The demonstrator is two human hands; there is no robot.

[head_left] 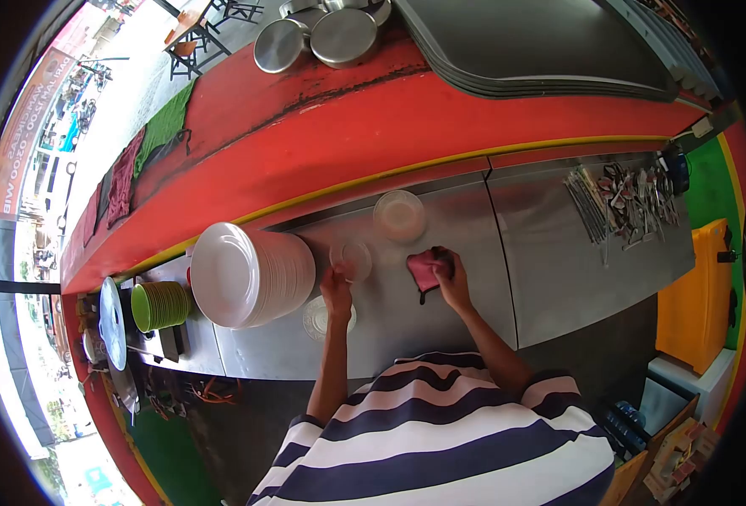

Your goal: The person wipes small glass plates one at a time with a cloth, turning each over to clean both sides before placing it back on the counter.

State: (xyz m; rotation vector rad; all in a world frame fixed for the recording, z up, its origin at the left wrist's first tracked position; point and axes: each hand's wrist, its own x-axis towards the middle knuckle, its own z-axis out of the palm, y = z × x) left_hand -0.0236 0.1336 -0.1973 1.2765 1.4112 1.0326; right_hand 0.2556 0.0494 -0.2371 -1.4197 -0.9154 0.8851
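My left hand is closed on the near edge of a small clear dish, which it holds above the steel counter. My right hand grips a folded dark red cloth, a little to the right of that dish. Farther back on the counter sits a clear round dish. Another clear dish with a patterned rim lies beside my left wrist, partly covered by the forearm. Close by on the left is a large stack of white plates.
Green bowls are stacked beyond the plates at the left. Cutlery lies in a pile at the right end. On the red ledge above are metal pots and stacked trays. A yellow-orange box stands at far right.
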